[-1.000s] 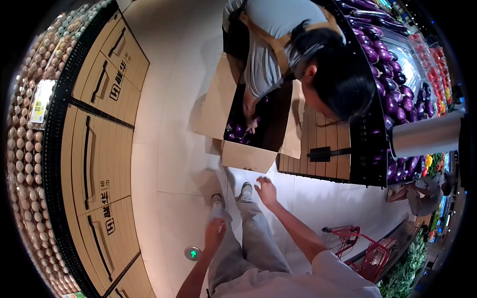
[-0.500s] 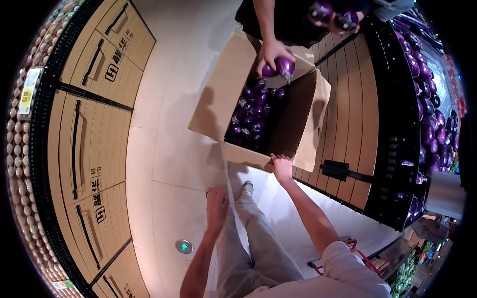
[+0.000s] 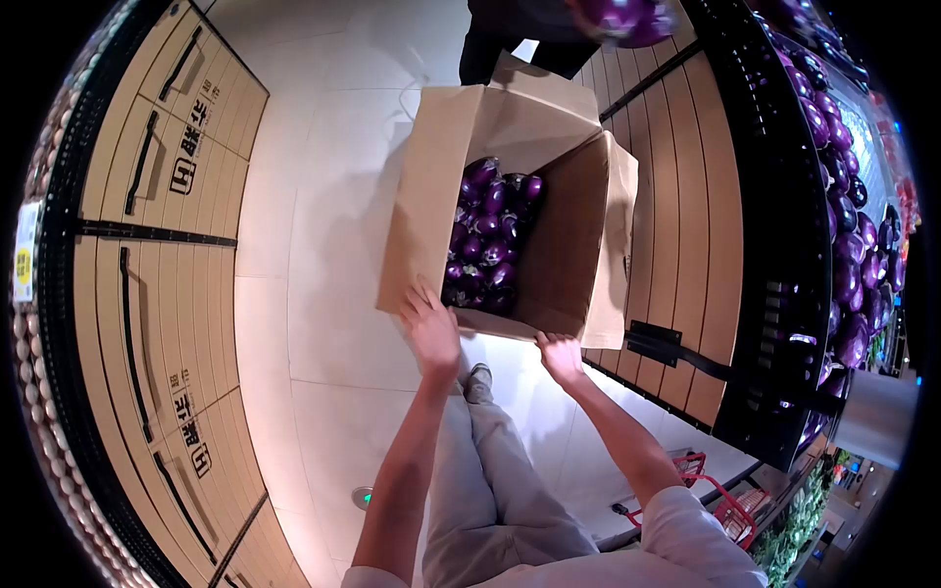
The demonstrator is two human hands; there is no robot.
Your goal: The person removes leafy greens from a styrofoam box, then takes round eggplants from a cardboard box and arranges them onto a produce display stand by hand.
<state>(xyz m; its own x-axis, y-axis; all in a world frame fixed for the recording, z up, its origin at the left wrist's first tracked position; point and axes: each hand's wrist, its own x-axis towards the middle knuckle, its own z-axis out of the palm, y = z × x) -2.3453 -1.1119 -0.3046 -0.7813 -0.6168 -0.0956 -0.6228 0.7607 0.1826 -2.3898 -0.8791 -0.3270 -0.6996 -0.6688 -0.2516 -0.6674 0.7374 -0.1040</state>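
An open cardboard box [image 3: 559, 250] stands on the floor in front of me, partly filled with round purple eggplants [image 3: 490, 230]. My left hand [image 3: 431, 328] is at the box's near left corner, its fingers laid over the left flap; the thumb side is partly hidden. With fingers curled over the near rim, my right hand [image 3: 561, 357] grips the box close to its right corner. Beyond the box, at the top of the view, a dark-clothed person [image 3: 524, 24] stands beside a blurred bunch of eggplants [image 3: 622, 18]; that person's hands are not clearly visible.
To the right runs a wood-slatted display stand [image 3: 676, 245] with a black edge and more eggplants [image 3: 851, 265] on top. A drawer cabinet [image 3: 167, 304] with eggs along its top stands left. A red-framed cart [image 3: 725, 505] is at lower right.
My left hand has moved up onto the box's left flap. The other person's hand has left the box, and the eggplants it held are out of it. My right hand stays on the rim.
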